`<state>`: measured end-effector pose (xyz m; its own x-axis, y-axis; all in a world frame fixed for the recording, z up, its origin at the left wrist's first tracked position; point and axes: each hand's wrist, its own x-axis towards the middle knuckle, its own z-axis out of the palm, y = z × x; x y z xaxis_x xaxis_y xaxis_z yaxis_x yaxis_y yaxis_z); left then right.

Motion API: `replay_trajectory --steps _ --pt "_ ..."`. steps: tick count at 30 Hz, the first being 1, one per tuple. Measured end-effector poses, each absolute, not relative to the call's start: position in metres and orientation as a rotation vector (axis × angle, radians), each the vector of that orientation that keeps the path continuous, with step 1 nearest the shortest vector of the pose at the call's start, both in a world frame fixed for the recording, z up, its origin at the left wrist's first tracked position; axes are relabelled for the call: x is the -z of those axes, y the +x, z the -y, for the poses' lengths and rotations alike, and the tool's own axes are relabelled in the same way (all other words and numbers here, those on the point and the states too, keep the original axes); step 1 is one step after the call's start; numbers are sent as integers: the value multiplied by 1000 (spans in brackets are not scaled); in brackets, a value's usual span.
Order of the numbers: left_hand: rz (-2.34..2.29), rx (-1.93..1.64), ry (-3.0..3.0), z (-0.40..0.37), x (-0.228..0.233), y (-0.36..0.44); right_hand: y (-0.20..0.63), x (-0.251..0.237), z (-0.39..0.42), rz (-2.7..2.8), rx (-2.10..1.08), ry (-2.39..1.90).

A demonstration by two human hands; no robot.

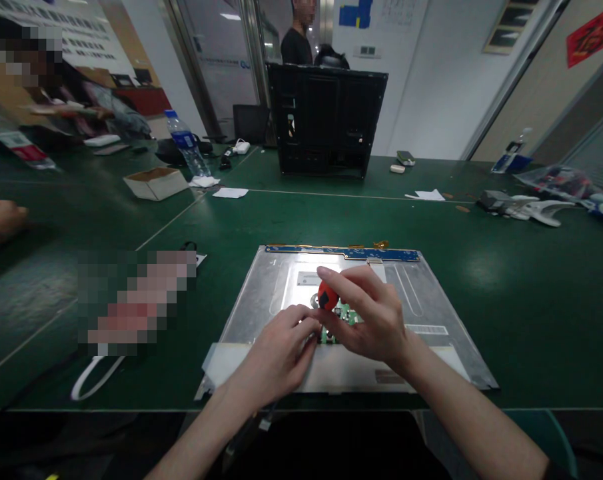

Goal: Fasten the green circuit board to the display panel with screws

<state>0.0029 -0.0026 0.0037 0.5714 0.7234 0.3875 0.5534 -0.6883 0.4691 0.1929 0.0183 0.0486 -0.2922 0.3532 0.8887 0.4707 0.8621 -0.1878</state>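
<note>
My right hand point(376, 317) grips the red-and-black handle of a screwdriver point(327, 296) between thumb and fingers, its butt end turned up toward me; the shaft is hidden. Below it lies a small green circuit board point(348, 313), fixed on the silver metal back of a display panel point(248, 307). My left hand point(284, 350) rests over the panel with fingers curled together at the board's left edge, close to the screwdriver. What those fingertips pinch, if anything, is hidden. A narrow blue circuit strip point(341, 252) runs along the panel's far edge.
A blurred-out badge with a white strap point(88, 380) lies left of the panel. Farther back are a cardboard box point(156, 183), a water bottle point(185, 143) and a black monitor casing point(328, 120). White clips point(526, 207) lie at right. Another person's hand point(4, 223) is at far left.
</note>
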Motion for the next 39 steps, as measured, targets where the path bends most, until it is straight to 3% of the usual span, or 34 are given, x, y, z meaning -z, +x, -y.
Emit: replay_trajectory --steps 39 --pt "-1071 -798 2507 4 -7 3 194 -46 -20 1924 76 -569"
